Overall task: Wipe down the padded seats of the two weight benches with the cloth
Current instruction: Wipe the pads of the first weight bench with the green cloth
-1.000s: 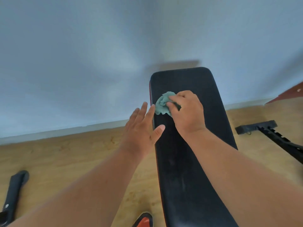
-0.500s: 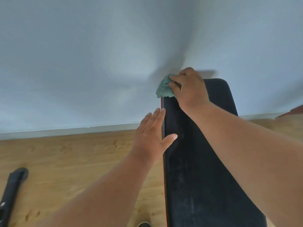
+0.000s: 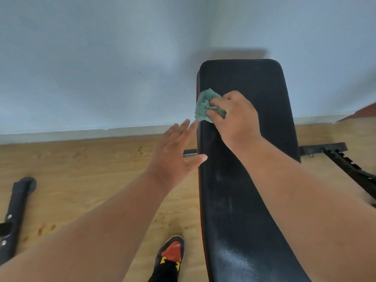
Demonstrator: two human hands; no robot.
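- Two hands of ours are out over the black bench pad (image 3: 244,180), which runs lengthwise away from us toward the pale wall (image 3: 101,58).
- Our right hand (image 3: 234,117) sits on the pad's far half, near its left edge, fingers curled and clamped on the bunched green cloth (image 3: 203,107) — the cloth is pressed against the pad right at that left edge, part of it overhanging.
- Our left hand (image 3: 173,153) is just beside the pad's left edge, fingers straight and slightly spread; the thumb tip lies over the edge, though we cannot tell whether it touches.
- Pale smears show on the pad's near half.
- Left of the pad, down on the wooden floor (image 3: 81,169), we see one shoe (image 3: 171,253) in black, red and yellow.
- Well left of the pad lies a black bar (image 3: 16,208) — to the pad's right, a black notched frame piece (image 3: 345,165) lies on the floor.
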